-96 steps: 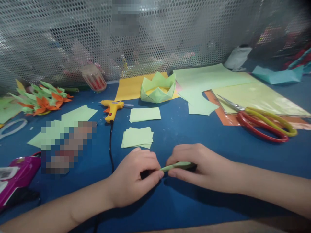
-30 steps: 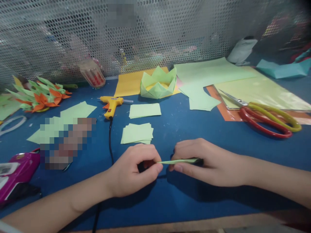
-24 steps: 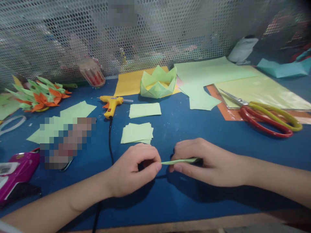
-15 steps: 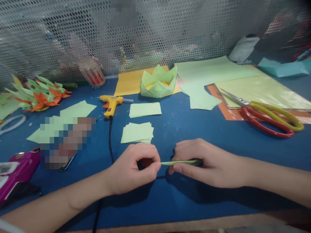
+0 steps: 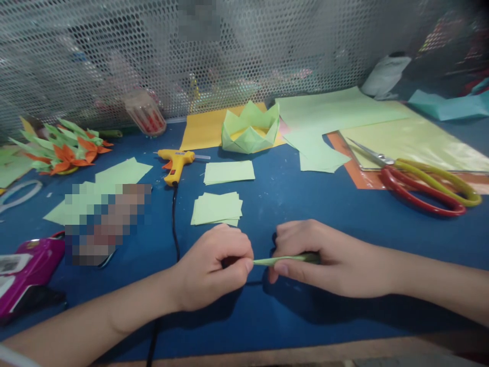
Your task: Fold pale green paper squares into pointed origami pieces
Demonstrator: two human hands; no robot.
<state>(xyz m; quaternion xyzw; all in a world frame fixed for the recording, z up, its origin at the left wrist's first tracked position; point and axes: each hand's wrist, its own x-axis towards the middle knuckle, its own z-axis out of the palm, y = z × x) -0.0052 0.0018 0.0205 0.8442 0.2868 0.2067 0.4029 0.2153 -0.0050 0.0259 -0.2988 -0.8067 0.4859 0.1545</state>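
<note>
A folded strip of green paper (image 5: 292,259) stretches between my hands, seen nearly edge-on just above the blue table (image 5: 214,326). My left hand (image 5: 219,267) pinches its left tip between thumb and fingers. My right hand (image 5: 317,257) is closed on the other part, thumb in front and fingers behind, so its right end is hidden. Beyond my left hand lie two stacks of green paper rectangles, a nearer stack (image 5: 216,208) and a farther stack (image 5: 229,172). Behind them stands a green folded-paper crown-like ring (image 5: 250,130).
A yellow glue gun (image 5: 176,163) lies left, its black cord (image 5: 173,219) running under my left arm. Large scissors (image 5: 424,186) rest on paper sheets at right. Paper flowers (image 5: 64,148), a clear jar (image 5: 145,114) and a purple object (image 5: 30,272) are at left. Perforated metal (image 5: 244,51) forms the back.
My left fingers have closed in a little, narrowing the gap inside their curl. Both hands keep hold of the green paper. The whole view has shifted very slightly.
</note>
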